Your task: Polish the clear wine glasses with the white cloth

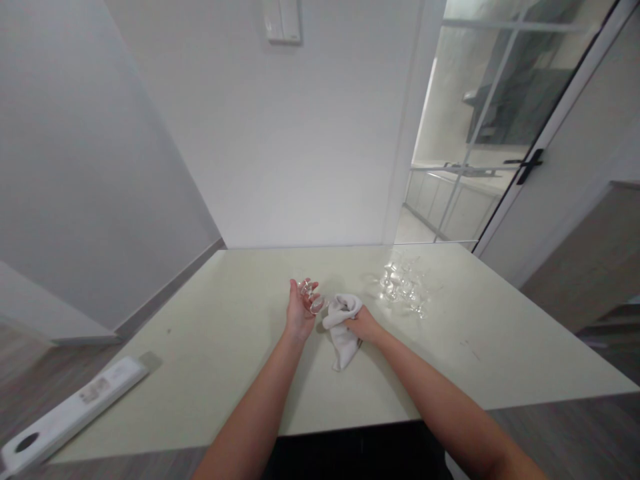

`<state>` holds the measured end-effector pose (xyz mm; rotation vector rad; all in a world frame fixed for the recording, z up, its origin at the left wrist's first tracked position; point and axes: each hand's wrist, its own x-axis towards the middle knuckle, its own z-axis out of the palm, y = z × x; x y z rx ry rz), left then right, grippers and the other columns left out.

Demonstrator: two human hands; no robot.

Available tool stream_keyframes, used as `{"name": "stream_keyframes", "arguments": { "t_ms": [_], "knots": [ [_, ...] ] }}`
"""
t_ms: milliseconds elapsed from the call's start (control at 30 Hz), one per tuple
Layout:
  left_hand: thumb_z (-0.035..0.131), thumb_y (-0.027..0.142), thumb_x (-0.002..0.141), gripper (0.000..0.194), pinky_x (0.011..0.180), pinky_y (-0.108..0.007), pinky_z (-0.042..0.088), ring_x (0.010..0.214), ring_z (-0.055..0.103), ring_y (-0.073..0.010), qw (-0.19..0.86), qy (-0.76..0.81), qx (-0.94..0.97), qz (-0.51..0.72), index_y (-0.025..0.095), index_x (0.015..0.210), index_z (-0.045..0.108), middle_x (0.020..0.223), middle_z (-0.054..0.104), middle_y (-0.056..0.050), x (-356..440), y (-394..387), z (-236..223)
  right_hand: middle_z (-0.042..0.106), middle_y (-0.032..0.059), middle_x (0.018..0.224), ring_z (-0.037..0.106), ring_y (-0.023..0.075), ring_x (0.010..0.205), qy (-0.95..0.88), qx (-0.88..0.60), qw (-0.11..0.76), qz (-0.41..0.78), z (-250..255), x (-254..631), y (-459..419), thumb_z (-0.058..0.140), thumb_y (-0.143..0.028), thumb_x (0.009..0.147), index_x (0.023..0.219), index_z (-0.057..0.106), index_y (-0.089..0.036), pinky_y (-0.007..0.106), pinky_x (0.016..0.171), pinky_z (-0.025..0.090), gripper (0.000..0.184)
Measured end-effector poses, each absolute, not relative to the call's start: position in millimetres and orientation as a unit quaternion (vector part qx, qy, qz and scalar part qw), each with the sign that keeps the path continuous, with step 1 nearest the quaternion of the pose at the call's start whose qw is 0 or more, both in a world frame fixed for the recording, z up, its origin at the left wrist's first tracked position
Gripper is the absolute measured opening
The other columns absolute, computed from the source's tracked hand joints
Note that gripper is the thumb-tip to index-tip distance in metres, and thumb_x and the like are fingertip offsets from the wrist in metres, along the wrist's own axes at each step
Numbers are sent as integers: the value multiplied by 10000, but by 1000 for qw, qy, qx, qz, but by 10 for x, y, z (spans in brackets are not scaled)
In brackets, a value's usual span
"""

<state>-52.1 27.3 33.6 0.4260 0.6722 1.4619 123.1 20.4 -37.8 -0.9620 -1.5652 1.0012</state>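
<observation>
- One clear, glossy piece [317,305] with a rounded end sits in our left hand [299,315]; we cannot tell whether it is glass or plastic.
- We see soft, matte white cloth [343,337] opposite it, bunched into thick folds at the top and hanging to a narrow corner below.
- Our left hand is half curled, palm turned inward, thumb up and fingers bent around the clear piece, whose rounded end is toward the cloth.
- Our right hand [365,325] is closed on the cloth, its fingers partly hidden in the folds; the cloth lies just left of it.
- Beyond our right hand, to its right, we have a cluster of transparent pieces [403,287], bright with reflections, their outlines too tangled to count.
- Beneath everything we see a smooth, pale table [210,380].
</observation>
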Motion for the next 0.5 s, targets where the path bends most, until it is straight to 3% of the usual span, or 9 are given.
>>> {"name": "stream_keyframes", "arguments": {
  "t_ms": [167, 500],
  "knots": [
    [553, 621, 882, 453, 399, -165, 425, 448, 544, -58, 693, 259, 187, 646, 172, 932, 589, 747, 661, 12, -548, 280, 302, 720, 62, 1010, 641, 256, 993, -658, -392, 497, 408, -327, 1231, 184, 652, -221, 677, 984, 679, -187, 430, 960, 478, 310],
    [599, 667, 820, 502, 424, -180, 435, 441, 491, -48, 673, 255, 239, 652, 194, 989, 578, 792, 662, 8, -541, 319, 256, 718, 59, 1003, 645, 240, 972, -662, -385, 493, 413, -329, 1222, 183, 640, -211, 691, 972, 677, -184, 416, 947, 484, 285]
  ]
}}
